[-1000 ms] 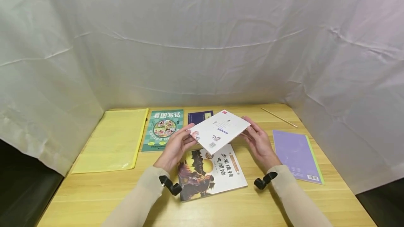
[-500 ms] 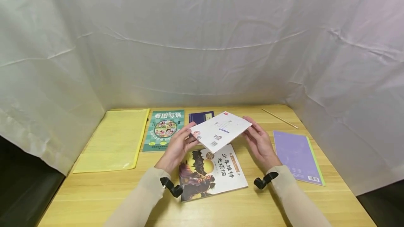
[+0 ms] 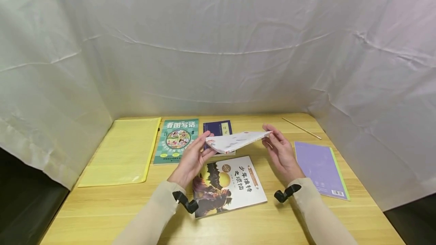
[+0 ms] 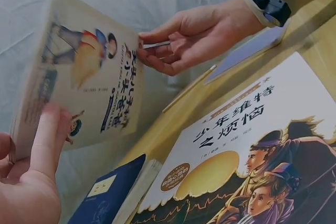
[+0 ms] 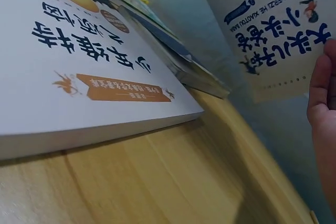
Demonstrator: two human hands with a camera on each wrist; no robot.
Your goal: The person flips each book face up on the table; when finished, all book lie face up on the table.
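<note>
Left hand [image 3: 191,158] and right hand [image 3: 281,150] pinch opposite edges of a thin white book [image 3: 235,141], held nearly flat in the air above the illustrated book [image 3: 227,185]; not set down. Wooden table [image 3: 102,207]; navy book [image 3: 218,127] probably stacked on another. White sheet [image 3: 218,48] all round

The green workbook [image 3: 176,140], lying far left of centre on the worktop, carries the white title 看图写话. The illustrated paperback [image 3: 227,184] at the near centre reads 少年维特之烦恼 in dark characters on its white upper cover. The thin white booklet [image 4: 84,77] held up above it shows the pinyin line "DATOU ERZI HE XIAOTOU BABA" under blue characters that read 大头儿子. The navy book [image 3: 217,127] behind bears a small pale label, too small to read.
</note>
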